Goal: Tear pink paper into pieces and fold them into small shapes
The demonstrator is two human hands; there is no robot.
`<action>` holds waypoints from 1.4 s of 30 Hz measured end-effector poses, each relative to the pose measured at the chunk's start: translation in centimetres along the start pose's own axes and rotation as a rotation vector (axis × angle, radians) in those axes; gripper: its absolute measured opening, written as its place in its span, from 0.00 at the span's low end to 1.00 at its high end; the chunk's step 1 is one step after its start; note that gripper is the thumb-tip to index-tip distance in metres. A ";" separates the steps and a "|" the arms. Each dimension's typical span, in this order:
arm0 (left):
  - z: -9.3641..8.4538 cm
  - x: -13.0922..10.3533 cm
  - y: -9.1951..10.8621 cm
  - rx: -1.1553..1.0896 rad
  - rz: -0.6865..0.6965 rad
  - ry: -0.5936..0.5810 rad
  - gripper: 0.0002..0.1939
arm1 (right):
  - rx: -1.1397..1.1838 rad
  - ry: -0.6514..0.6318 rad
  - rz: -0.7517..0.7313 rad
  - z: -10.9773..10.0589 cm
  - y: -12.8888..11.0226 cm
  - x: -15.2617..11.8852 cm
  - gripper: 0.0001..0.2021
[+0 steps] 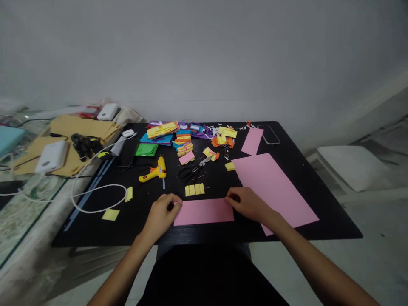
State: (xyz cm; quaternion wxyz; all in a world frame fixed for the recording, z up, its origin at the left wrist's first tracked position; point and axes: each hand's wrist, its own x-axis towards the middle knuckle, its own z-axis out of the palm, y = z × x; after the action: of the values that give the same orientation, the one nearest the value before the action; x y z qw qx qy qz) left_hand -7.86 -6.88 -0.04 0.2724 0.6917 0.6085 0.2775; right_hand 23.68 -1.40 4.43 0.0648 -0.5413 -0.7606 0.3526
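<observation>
Pink paper strip (204,212) — top corners in the near-closed pinch of left fingers (172,197) and right fingers (241,191)

Plain grey wall (204,55), black table (290,157), white seat (350,168), pale floor (379,250)

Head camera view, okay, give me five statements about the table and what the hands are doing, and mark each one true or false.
1. The left hand and right hand are at opposite ends of the pink strip. True.
2. The yellow glue gun lies to the left of the scissors. True.
3. The right hand is holding the scissors. False: the scissors lie on the black table, in neither hand.
4. The large pink sheet is on the right part of the black table. True.
5. The pink strip is crumpled into a ball. False: the pink strip is spread out between the hands.
</observation>
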 end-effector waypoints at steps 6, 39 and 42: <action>1.0 -0.7 1.0 0.284 0.200 0.145 0.10 | -0.283 0.211 0.069 1.7 -0.2 -0.5 0.07; 3.4 -3.3 1.6 0.383 0.387 0.021 0.21 | -0.547 0.600 -0.391 6.9 3.6 -3.8 0.15; 3.3 -3.5 1.4 0.404 0.390 0.035 0.20 | -0.522 0.567 -0.361 7.3 2.5 -3.7 0.18</action>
State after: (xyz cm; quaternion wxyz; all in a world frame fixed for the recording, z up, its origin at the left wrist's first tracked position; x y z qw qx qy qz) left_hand -4.89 -10.64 -1.49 0.0599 0.8312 0.5113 0.2097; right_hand 23.59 -7.64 -1.44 0.1928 -0.4731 -0.8590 -0.0317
